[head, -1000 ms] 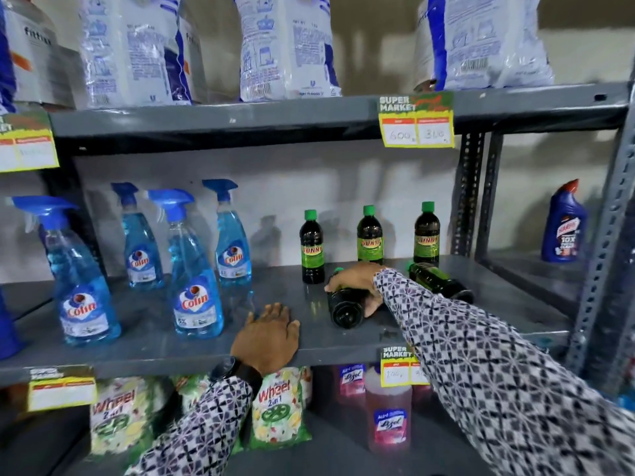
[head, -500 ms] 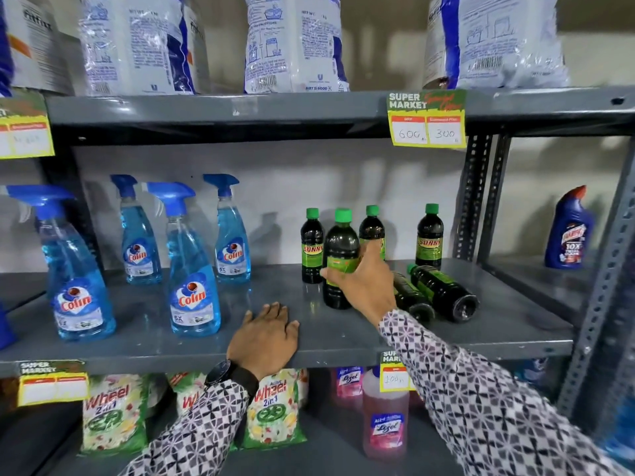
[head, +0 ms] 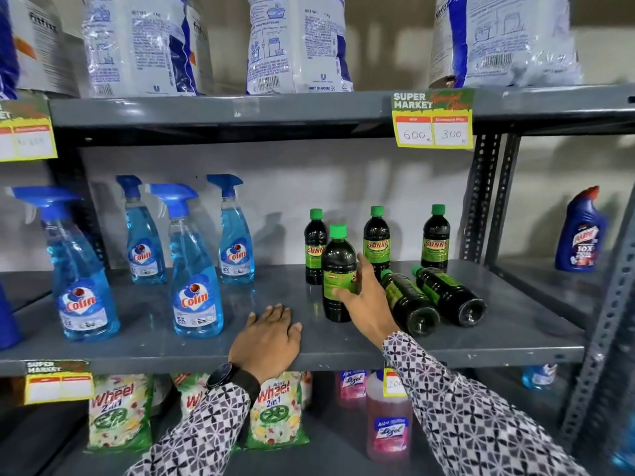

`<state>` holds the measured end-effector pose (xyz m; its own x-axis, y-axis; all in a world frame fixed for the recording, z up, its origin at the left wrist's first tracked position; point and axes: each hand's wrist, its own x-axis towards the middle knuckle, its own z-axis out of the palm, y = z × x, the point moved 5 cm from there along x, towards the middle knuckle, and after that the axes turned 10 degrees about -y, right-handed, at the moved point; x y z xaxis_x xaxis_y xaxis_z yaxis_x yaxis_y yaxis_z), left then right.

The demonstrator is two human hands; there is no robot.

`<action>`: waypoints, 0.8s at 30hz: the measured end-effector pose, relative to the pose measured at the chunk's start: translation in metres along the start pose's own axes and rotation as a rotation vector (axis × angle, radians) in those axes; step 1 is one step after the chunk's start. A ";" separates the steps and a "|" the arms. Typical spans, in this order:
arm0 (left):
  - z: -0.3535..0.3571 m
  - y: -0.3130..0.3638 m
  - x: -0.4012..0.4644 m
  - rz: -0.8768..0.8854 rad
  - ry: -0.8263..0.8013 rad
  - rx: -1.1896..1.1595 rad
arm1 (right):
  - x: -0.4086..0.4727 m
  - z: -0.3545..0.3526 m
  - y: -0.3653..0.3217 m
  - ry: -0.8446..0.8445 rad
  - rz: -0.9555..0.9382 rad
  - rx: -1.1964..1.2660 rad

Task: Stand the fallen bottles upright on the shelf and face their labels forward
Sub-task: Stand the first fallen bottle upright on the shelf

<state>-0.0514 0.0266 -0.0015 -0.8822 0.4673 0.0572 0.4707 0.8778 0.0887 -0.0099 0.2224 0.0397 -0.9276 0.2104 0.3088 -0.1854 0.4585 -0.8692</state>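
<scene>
A dark bottle with a green cap (head: 337,269) stands upright on the grey shelf (head: 343,352). My right hand (head: 364,300) is wrapped around its lower right side, and its green label faces partly right. Just to the right, two more dark bottles (head: 409,300) (head: 450,295) lie on their sides, bases toward me. Three Sunny bottles (head: 314,249) (head: 376,240) (head: 435,240) stand behind with labels forward. My left hand (head: 271,338) rests flat on the shelf's front edge, fingers spread.
Several blue Colin spray bottles (head: 196,280) stand on the left of the shelf. A shelf upright (head: 481,201) rises at the right, with a blue cleaner bottle (head: 579,231) beyond it. Detergent bags (head: 295,42) sit above; Wheel packs (head: 120,413) and pink Lizol bottles (head: 388,424) sit below.
My right hand has lifted a fallen bottle from lying on its side and stood it upright on the shelf, still gripping it. My left hand has stayed flat on the shelf edge.
</scene>
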 end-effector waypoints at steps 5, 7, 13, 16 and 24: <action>0.001 -0.001 0.000 -0.007 -0.012 -0.006 | 0.005 0.001 0.010 -0.010 -0.038 0.027; 0.002 -0.001 -0.001 -0.003 -0.013 -0.015 | 0.004 0.001 0.007 0.030 -0.050 -0.020; 0.001 -0.001 -0.002 0.002 -0.001 -0.003 | 0.003 0.000 0.006 0.051 -0.061 -0.092; 0.001 -0.002 -0.001 0.003 0.003 -0.002 | 0.003 0.000 0.006 0.060 -0.064 -0.113; 0.001 -0.001 -0.001 0.002 0.000 -0.016 | 0.008 0.004 0.012 0.013 -0.053 -0.111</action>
<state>-0.0509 0.0250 -0.0023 -0.8812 0.4692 0.0570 0.4727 0.8750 0.1044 -0.0211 0.2261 0.0308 -0.9130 0.1941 0.3589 -0.1964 0.5619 -0.8036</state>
